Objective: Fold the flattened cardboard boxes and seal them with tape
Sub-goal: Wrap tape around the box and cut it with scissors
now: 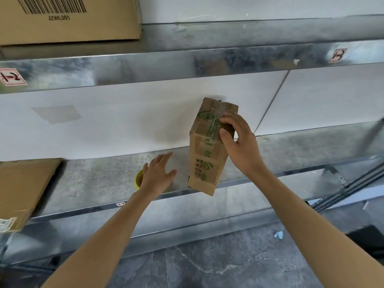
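Note:
A small brown cardboard box (pixel 205 150) with green print and clear tape along its top seam stands tilted above the front edge of the metal shelf (pixel 99 183). My right hand (pixel 239 142) grips its upper right side, thumb on the taped face and fingers over the top. To the left, my left hand (pixel 158 173) hovers flat with spread fingers over the shelf. It partly covers a yellow-rimmed roll of tape (pixel 138 179) lying there.
Flattened cardboard (pixel 22 188) lies on the same shelf at far left. A large box with a barcode (pixel 68 17) sits on the upper shelf (pixel 166 65). A white wall is behind, and a dark stone floor (pixel 207 265) below.

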